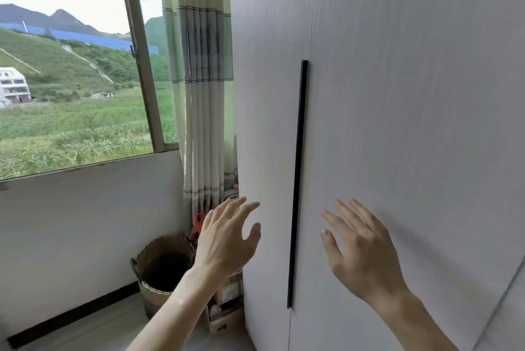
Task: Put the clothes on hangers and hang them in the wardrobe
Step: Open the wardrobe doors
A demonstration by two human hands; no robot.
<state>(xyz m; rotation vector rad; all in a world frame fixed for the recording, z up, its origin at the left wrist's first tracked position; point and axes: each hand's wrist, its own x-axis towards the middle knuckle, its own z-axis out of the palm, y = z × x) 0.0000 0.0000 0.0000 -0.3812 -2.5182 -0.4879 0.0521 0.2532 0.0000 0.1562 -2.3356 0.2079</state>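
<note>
Standing shut, the wardrobe [397,95] shows pale doors and a long black handle [298,180] running upright along the seam. I judge the door a stiff, smooth panel, light to swing but with nothing to grip on its face, so the handle's edge is where fingers should hook. Both hands are empty, fingers spread: the left hand [227,240] left of the handle, the right hand [360,254] right of it. No clothes or hangers are in sight. A curtain [201,95] and woven basket [162,268] sit beside the wardrobe.
</note>
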